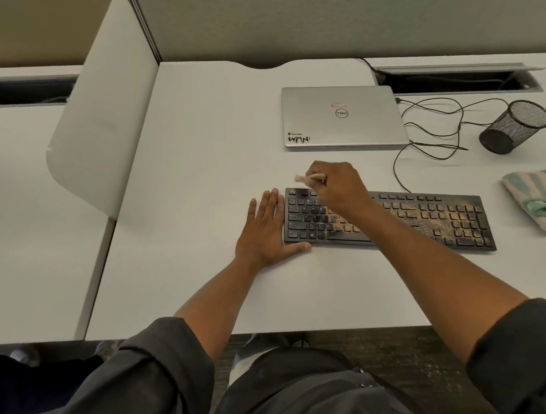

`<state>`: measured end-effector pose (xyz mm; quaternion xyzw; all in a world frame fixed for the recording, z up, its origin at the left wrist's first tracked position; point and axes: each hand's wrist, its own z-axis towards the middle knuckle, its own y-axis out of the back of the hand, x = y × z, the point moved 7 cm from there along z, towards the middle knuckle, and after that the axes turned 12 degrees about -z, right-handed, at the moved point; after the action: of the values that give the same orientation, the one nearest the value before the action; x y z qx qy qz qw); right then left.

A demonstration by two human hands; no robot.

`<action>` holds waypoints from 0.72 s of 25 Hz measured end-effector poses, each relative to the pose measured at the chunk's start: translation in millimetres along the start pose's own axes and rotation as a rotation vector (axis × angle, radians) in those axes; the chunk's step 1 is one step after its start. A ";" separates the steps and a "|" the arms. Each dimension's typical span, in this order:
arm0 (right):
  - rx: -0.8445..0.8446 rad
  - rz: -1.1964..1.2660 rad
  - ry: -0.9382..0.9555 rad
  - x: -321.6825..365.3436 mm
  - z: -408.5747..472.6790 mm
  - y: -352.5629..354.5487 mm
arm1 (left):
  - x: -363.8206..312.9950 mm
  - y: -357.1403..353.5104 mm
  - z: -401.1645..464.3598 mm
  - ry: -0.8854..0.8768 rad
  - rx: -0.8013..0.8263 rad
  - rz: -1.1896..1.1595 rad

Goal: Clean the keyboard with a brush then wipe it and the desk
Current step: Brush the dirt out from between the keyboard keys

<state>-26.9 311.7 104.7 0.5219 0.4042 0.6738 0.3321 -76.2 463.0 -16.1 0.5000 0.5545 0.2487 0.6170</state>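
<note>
A black keyboard (pixel 430 221) lies on the white desk (pixel 204 158), its middle and right keys covered in tan dust. My right hand (pixel 340 185) grips a small wooden-handled brush (pixel 308 178) above the keyboard's far left corner, bristles pointing left. My left hand (pixel 265 230) lies flat on the desk against the keyboard's left end, thumb along its front edge. A striped green and cream cloth (pixel 541 194) sits at the right edge of the desk.
A shut silver laptop (pixel 342 116) lies behind the keyboard. Black cables (pixel 436 133) loop to its right, beside a black mesh pen cup (pixel 514 127). A white divider panel (pixel 102 100) stands at the left. A cable tray opening (pixel 458 80) runs along the back.
</note>
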 end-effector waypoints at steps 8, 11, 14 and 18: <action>0.081 -0.073 0.116 -0.1 -29.9 -9.6 | -0.3 0.9 -1.3 0.004 0.005 -0.021; 0.014 -0.067 0.035 2.2 -6.4 -5.0 | 0.4 0.5 -0.7 -0.002 0.004 -0.009; 0.067 -0.086 0.009 11.3 -2.7 -16.0 | 0.9 -0.7 0.6 -0.004 0.003 0.004; 0.110 -0.080 0.084 19.5 -39.0 -21.4 | 1.9 -2.3 0.5 -0.013 -0.005 0.008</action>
<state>-68.8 330.6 89.1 0.4941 0.4748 0.6578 0.3125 -75.8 463.6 -19.1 0.5022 0.5478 0.2494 0.6209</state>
